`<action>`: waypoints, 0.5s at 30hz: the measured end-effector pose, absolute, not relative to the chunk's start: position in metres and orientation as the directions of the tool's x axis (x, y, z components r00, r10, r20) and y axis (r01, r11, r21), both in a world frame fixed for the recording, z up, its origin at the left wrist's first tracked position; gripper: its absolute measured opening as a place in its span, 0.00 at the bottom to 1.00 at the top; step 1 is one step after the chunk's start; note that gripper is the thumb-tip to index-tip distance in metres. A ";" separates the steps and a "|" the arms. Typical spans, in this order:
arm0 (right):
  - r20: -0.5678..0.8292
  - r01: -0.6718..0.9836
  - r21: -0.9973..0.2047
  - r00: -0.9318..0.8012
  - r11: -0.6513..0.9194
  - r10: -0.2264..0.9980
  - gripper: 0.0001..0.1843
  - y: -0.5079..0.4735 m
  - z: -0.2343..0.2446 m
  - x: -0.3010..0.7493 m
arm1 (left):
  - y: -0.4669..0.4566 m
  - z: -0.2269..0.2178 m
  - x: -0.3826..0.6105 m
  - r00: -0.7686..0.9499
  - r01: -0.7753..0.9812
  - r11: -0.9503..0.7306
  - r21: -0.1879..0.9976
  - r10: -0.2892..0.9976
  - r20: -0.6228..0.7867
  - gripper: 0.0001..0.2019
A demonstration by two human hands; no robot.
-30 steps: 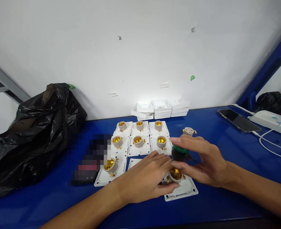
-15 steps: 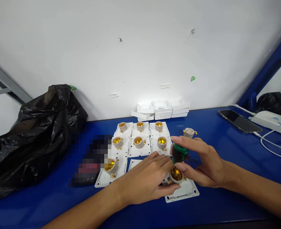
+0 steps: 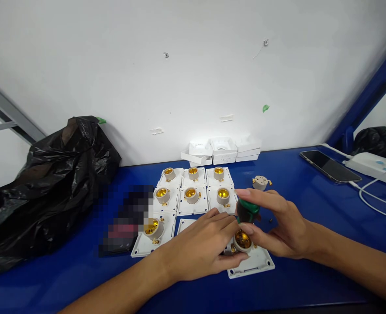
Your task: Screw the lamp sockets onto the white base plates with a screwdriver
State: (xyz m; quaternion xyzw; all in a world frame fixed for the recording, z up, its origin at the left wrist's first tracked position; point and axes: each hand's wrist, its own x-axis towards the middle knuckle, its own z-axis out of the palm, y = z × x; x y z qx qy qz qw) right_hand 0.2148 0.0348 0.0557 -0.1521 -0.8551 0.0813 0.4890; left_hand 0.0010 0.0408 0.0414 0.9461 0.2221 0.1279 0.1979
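Observation:
My right hand (image 3: 278, 222) is closed on a screwdriver (image 3: 248, 210) with a short green and black handle, held above a lamp socket (image 3: 242, 240). The screwdriver's tip is hidden. My left hand (image 3: 209, 244) grips that socket from the left, fingers behind it and thumb in front. Brass shows inside the socket, which sits on a white square plate (image 3: 255, 264). Another white plate (image 3: 185, 224) is partly covered by my left hand. Beyond my hands stand several plates with brass-lined sockets, such as this socket (image 3: 191, 195).
A loose socket (image 3: 261, 182) and a small dark screw (image 3: 270, 220) lie to the right. White covers (image 3: 224, 150) are stacked against the wall. A black plastic bag (image 3: 55, 187) fills the left. A charging phone (image 3: 330, 166) and a white power strip (image 3: 373, 168) lie at right.
Both hands, the screwdriver and the socket keep nearly the same places. The whole view has shifted very slightly.

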 end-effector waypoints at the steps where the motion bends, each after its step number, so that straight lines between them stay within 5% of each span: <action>1: 0.812 0.182 -0.285 -0.476 0.941 0.337 0.36 0.035 0.056 0.215 | 0.041 0.041 0.001 0.869 0.368 -0.821 0.436 0.470 0.153 0.10; 15: 0.821 0.241 -0.261 -0.453 0.935 0.346 0.34 0.034 0.056 0.215 | 0.040 0.041 0.001 0.872 0.383 -0.822 0.421 0.473 0.130 0.13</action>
